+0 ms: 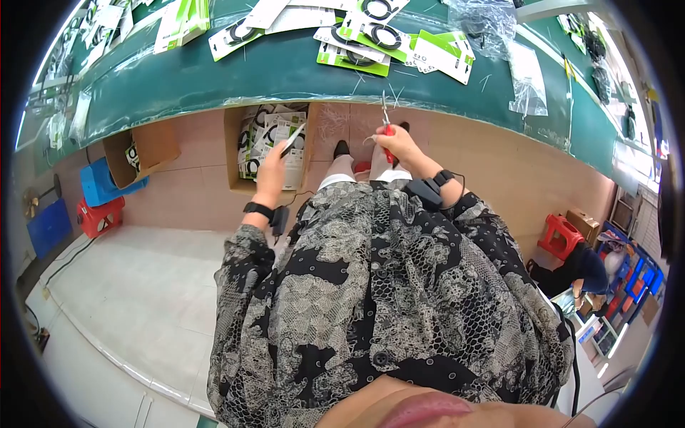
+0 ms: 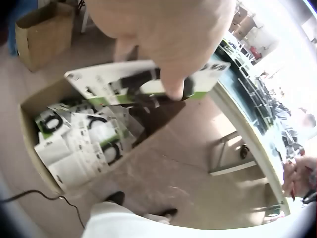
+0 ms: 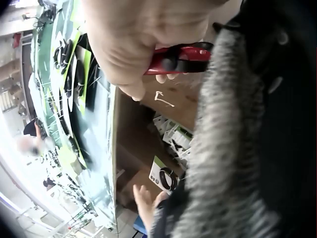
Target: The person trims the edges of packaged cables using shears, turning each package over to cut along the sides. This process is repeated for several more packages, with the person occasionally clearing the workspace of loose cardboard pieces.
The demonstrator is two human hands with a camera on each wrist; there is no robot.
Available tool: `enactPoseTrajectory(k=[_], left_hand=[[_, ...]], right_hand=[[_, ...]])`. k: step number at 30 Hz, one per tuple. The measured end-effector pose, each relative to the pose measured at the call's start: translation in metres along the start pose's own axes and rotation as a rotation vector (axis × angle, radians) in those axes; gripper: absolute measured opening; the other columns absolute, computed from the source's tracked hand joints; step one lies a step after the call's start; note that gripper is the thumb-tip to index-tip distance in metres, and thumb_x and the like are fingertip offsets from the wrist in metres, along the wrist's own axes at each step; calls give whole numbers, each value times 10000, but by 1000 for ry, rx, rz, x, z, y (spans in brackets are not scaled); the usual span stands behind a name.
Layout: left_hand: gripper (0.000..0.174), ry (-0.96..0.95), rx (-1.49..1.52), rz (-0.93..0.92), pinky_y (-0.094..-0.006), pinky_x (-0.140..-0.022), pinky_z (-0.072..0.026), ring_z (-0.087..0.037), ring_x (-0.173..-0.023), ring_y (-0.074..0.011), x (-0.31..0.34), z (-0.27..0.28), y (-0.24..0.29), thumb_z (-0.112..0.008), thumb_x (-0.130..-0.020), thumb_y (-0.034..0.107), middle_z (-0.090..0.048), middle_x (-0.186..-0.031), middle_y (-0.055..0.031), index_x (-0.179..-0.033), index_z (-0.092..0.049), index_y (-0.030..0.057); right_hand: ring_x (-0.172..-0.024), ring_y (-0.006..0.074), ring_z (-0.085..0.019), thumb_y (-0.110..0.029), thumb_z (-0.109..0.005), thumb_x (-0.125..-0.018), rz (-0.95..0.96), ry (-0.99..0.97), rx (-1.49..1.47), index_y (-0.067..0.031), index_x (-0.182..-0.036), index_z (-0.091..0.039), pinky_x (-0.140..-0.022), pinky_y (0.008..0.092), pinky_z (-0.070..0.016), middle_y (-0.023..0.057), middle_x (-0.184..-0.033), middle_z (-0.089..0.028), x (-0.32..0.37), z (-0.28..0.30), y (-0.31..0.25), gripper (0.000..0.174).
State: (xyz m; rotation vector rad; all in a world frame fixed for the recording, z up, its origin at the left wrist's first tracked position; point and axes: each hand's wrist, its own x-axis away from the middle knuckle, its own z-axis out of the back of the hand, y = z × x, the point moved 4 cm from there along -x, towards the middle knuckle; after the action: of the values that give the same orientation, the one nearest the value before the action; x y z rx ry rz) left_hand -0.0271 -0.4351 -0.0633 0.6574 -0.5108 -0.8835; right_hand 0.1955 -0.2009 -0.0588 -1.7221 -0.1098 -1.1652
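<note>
In the left wrist view my left hand (image 2: pixel 163 29) holds a white-and-green card pack (image 2: pixel 143 82) with a black coiled cable, thumb in front and fingers behind. That pack hangs over an open cardboard box (image 1: pixel 231 153), where several similar packs (image 1: pixel 275 135) lie in a loose pile. My right hand (image 1: pixel 403 145) grips a red-handled cutting tool (image 1: pixel 389 132), its slim metal blades pointing toward the table. The right wrist view shows its red handle (image 3: pixel 190 52) inside the curled fingers. A thin pale strip (image 1: pixel 369 140) sticks out beside that hand.
The green table (image 1: pixel 285 75) runs across the front, with cable packs (image 1: pixel 357 53), clear plastic bags (image 1: pixel 526 78) and thin strip scraps on it. Another cardboard box (image 1: pixel 153 146), a blue bin (image 1: pixel 103 182) and a red stool (image 1: pixel 100 216) stand left. A person (image 1: pixel 589 271) is at far right.
</note>
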Motion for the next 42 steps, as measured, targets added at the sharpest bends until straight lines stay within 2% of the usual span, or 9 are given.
enactPoseTrajectory(k=[4,12,16,19,24,27,29,37,42], left_hand=[[469,117,-366,44,-403,-958,-451,-526,-1162,-358,-9,17,-12,-661,-823,67,-554,-1249,-193,-1260,-506,-6],[512,66,-229,-662,-458,-1045,-356,-385,-1304,-343,-194,-64,165,-685,-785,148,-476,-1325,-175,-1243,-503,9],[555,159,-614,-678,-524,-964,-413,-413,-1276,-349,-257,-119,202,-713,-751,227,-445,-1366,-158,-1231,-522,21],[425,-174,-837,-388,-578,-904,-416,-448,-1212,-299,-282,-139,195,-683,-770,240,-502,-1267,-124,-1127,-560,46],[357,-147,-786,-590,-528,-839,-467,-547,-1046,-311,-268,-98,205,-682,-771,233,-580,-1113,-101,-1053,-581,38],[332,-371,-329,-293,-402,-797,-508,-620,-907,-264,-244,-59,196,-651,-845,243,-644,-1018,-79,-1082,-597,16],[329,-331,463,110,-297,-779,-516,-660,-899,-241,-212,-36,175,-517,-966,250,-674,-1018,-117,-1096,-607,-39],[362,-291,1312,355,-296,-853,-525,-628,-1009,-170,-78,-30,210,-446,-1017,238,-632,-1139,-111,-1210,-532,-56],[372,-279,1363,338,-299,-893,-515,-611,-1044,-166,-53,-24,219,-448,-1017,236,-604,-1194,-104,-1263,-492,-38]], right_hand=[[-598,103,-518,-194,-648,-844,-52,20,261,-24,-1034,-544,-547,269,-440,12,-743,-551,-27,35,79,275],[-666,92,-530,-180,-632,-839,-2,135,-268,-47,-955,-560,-612,243,-441,3,-743,-537,55,68,55,190],[-683,95,-536,-156,-614,-857,-6,267,-560,-42,-1009,-539,-634,251,-460,8,-793,-544,89,93,67,204],[-692,106,-539,-137,-618,-866,33,303,-631,-26,-1060,-508,-639,257,-469,20,-831,-540,106,110,81,249],[-690,97,-531,-147,-611,-886,128,346,-645,-28,-1084,-501,-646,250,-465,28,-849,-535,117,113,84,256],[-741,110,-544,-190,-624,-885,258,342,-224,-30,-1102,-510,-686,286,-472,29,-859,-539,120,107,47,294],[-775,149,-557,-210,-642,-866,298,334,-27,-28,-1116,-512,-716,308,-470,50,-874,-551,129,97,10,335],[-918,336,-573,-213,-683,-769,573,505,690,-31,-1140,-516,-814,399,-466,165,-976,-588,132,71,-39,446],[-949,353,-572,-165,-672,-736,611,541,879,-39,-1134,-521,-829,428,-466,176,-1004,-594,142,61,-35,444]])
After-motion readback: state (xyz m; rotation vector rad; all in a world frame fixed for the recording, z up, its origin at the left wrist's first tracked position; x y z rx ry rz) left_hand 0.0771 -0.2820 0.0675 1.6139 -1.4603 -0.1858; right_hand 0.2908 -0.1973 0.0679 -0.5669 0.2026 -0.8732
